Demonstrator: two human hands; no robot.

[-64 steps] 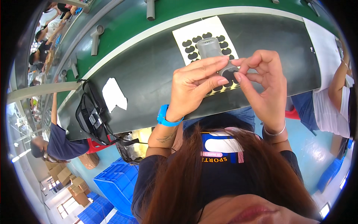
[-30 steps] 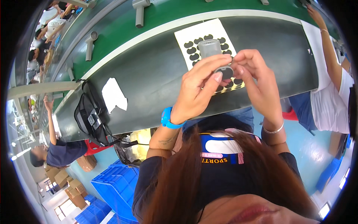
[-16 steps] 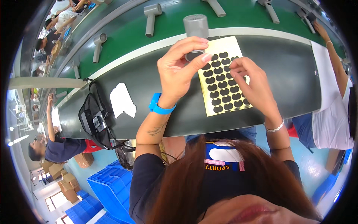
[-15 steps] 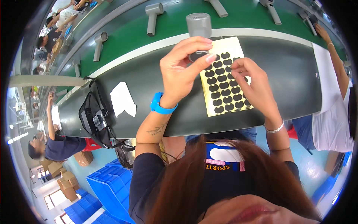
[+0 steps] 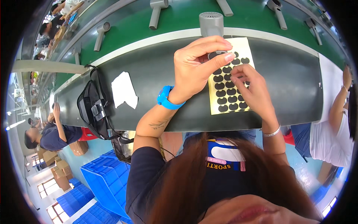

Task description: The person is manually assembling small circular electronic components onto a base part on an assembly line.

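Note:
My left hand (image 5: 197,69) is closed around a grey hair dryer (image 5: 212,24). The dryer's round, grille-topped head sticks out beyond my fingers, and a dark round end rimmed with a ring shows between fingertips and thumb. Below it lies a pale yellow sheet (image 5: 213,106) with rows of black rounded stickers (image 5: 222,108). Over the right part of that sheet is my right hand (image 5: 255,87), fingers curled and thumb close to the index finger. Whether a sticker is pinched there is too small to tell.
More grey hair dryers (image 5: 156,16) lie on the green conveyor belt (image 5: 126,31) beyond the dark worktable (image 5: 160,59). Left of me are a white paper piece (image 5: 123,91) and a black bag (image 5: 89,112). Blue crates (image 5: 108,179) stand on the floor. Co-workers sit at both sides.
Both hands, the dryer and the sheet appear slightly further right in the picture as the view shifts. Dryers on the belt have shifted. The co-worker's hand at right has drawn back from a dryer.

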